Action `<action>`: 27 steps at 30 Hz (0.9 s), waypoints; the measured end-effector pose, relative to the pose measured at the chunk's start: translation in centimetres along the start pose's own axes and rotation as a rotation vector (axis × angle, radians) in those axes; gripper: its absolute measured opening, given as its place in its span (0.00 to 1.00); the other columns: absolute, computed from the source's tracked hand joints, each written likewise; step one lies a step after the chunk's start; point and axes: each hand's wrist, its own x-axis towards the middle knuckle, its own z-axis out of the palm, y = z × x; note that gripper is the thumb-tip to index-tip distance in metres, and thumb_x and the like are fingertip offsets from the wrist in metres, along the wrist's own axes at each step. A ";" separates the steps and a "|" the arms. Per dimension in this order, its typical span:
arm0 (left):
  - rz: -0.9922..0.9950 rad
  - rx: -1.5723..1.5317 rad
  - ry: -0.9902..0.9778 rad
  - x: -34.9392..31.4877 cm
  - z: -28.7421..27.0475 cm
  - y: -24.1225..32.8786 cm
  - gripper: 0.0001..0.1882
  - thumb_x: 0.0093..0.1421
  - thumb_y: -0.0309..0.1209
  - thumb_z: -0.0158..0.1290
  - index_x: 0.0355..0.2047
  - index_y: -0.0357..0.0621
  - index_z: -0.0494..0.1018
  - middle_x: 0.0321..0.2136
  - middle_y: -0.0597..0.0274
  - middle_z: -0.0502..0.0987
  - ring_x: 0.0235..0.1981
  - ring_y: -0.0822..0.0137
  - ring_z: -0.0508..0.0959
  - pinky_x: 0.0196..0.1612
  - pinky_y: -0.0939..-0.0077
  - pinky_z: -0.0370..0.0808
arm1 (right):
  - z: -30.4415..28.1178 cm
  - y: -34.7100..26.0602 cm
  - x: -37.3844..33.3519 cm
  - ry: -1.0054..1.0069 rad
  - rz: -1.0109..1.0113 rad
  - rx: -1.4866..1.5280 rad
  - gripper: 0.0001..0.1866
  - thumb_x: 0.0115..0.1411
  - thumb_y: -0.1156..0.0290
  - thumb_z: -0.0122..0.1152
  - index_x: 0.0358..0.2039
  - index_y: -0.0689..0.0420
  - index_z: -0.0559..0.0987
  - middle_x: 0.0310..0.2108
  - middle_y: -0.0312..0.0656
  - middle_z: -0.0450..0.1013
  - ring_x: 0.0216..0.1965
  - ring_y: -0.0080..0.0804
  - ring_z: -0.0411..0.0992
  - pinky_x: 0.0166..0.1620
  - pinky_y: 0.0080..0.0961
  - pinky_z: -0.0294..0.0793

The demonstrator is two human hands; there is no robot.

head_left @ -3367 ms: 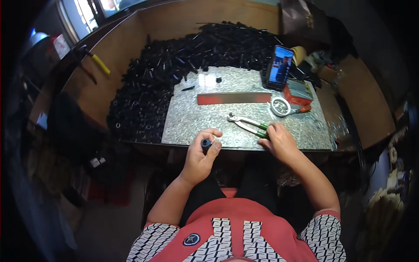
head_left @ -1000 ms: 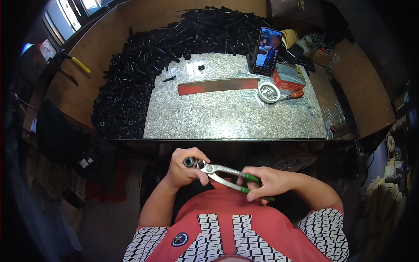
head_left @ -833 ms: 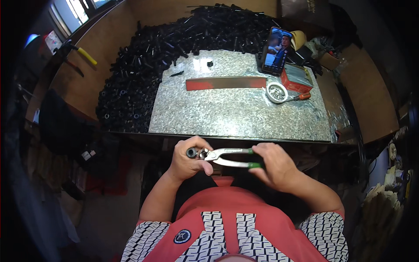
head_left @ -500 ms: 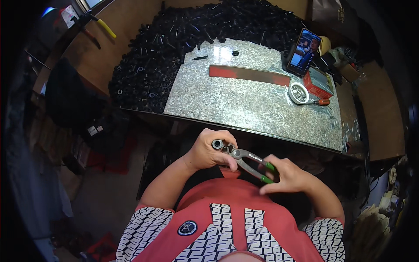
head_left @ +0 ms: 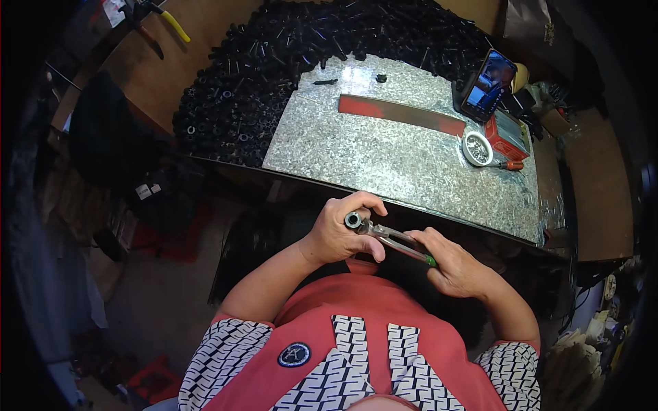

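My left hand [head_left: 341, 231] is curled round a small dark cylindrical part [head_left: 353, 219], its round open end facing up. In my right hand [head_left: 458, 264] are pliers [head_left: 399, 241] with green-tipped handles, squeezed nearly together. The jaws reach to the part inside my left hand; fingers hide just what they bite on. Both hands are in front of my body, just short of the table's near edge.
A speckled stone slab [head_left: 308, 147] tops the table, with a heap of black parts [head_left: 226, 103] behind and left. On it lie a red-brown flat bar [head_left: 401, 115], a white bowl [head_left: 478, 148], a screwdriver [head_left: 510, 166], a red box [head_left: 507, 137] and a propped phone [head_left: 489, 85].
The pliers' handles have come closer together as my right hand squeezed. The table and its things sit slightly lower right and higher in the view.
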 end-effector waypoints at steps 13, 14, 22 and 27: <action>-0.002 -0.074 0.160 -0.2 1.0 -0.6 0.39 0.35 0.55 0.65 0.39 0.37 0.69 0.13 0.77 0.62 0.18 0.85 0.58 0.20 0.86 0.52 | 2.2 1.9 1.2 0.210 0.024 -0.129 0.17 0.50 0.79 0.61 0.40 0.60 0.68 0.32 0.50 0.70 0.31 0.52 0.72 0.32 0.38 0.71; -0.005 -0.069 0.171 -0.4 1.2 -0.6 0.39 0.35 0.54 0.65 0.39 0.37 0.69 0.13 0.78 0.61 0.18 0.85 0.58 0.20 0.86 0.52 | 2.2 2.0 1.1 0.231 0.011 -0.175 0.18 0.49 0.79 0.61 0.40 0.60 0.68 0.32 0.50 0.70 0.31 0.53 0.72 0.32 0.39 0.71; 0.014 -0.138 0.213 -1.1 1.3 -2.1 0.35 0.40 0.49 0.67 0.41 0.38 0.68 0.11 0.75 0.57 0.16 0.83 0.56 0.19 0.85 0.54 | 0.5 2.7 0.5 0.568 -0.088 -0.356 0.14 0.52 0.79 0.60 0.38 0.61 0.69 0.29 0.51 0.68 0.28 0.52 0.71 0.29 0.38 0.70; 0.110 0.053 0.209 -2.0 1.5 -1.3 0.40 0.36 0.51 0.66 0.44 0.38 0.65 0.11 0.74 0.56 0.14 0.83 0.56 0.18 0.86 0.53 | -6.0 4.7 1.0 0.801 0.149 -0.375 0.07 0.61 0.75 0.53 0.40 0.61 0.70 0.24 0.51 0.67 0.24 0.43 0.68 0.30 0.28 0.68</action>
